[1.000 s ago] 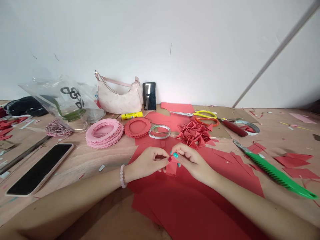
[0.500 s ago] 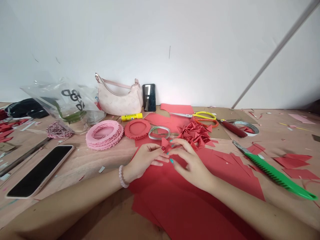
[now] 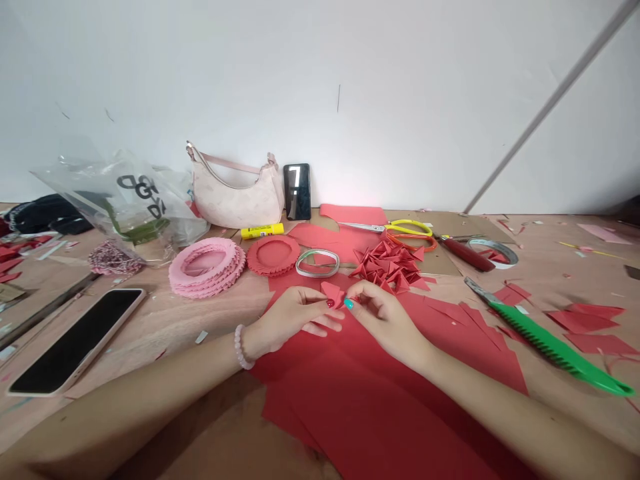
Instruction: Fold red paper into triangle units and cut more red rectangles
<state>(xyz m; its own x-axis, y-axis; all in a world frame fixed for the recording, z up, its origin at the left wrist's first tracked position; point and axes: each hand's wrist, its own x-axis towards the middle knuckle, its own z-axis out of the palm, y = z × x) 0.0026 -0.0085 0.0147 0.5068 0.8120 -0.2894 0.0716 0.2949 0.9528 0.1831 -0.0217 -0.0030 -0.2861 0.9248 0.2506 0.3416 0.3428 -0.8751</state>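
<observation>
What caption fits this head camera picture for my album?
Folding time: left hand and right hand pinch a folded red paper piece over red sheets.

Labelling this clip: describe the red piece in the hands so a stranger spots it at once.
Find the big red sheets spread nearest the viewer. Above them the left hand and right hand pinch a small folded red piece. Unlike the triangle pile behind, it sits between fingertips.

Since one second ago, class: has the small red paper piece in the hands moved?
Yes. The red paper piece, pinched between left hand and right hand, has moved away from the person, closer to the white tape ring.
</observation>
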